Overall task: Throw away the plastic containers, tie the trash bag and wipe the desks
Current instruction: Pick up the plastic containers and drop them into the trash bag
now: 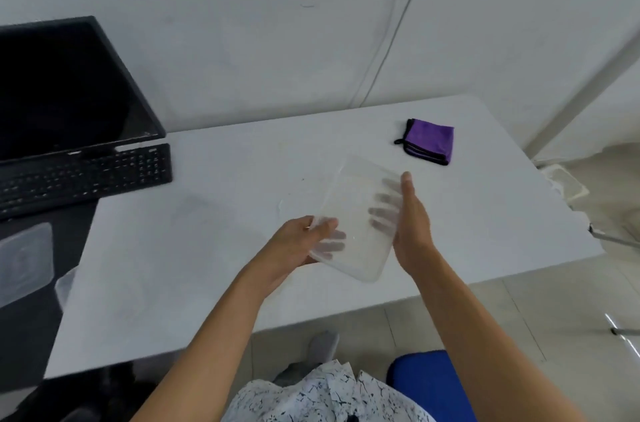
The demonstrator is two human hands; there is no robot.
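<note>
A white shirt (311, 397) with a black crackle print fills the bottom edge, with a rounded blue chair seat (426, 383) just to its right. Two bare forearms reach forward from there over a smooth, matte white worktop (207, 248).

Both hands hold one clear plastic container (360, 214) in the air above the middle of the worktop. It is a shallow rectangular tub with rounded corners, thin and slightly cloudy, tilted so that its long side runs away from the camera. The left hand (298, 241) grips the near left corner, thumb on top and fingers curled beneath. The right hand (412, 224) clasps the right long edge, thumb pointing up along the rim, fingers spread under the base. The fingers of both hands show through the plastic as blurred shapes.

Farther back on the right of the worktop lies a folded purple cloth (429, 141), soft and fleecy, with black trim. On the left, on a darker desk, sits a flat black keyboard (83, 176), and behind it a black monitor (69, 89) with a dark, glossy screen. A plain white wall (259, 23) rises behind.
</note>
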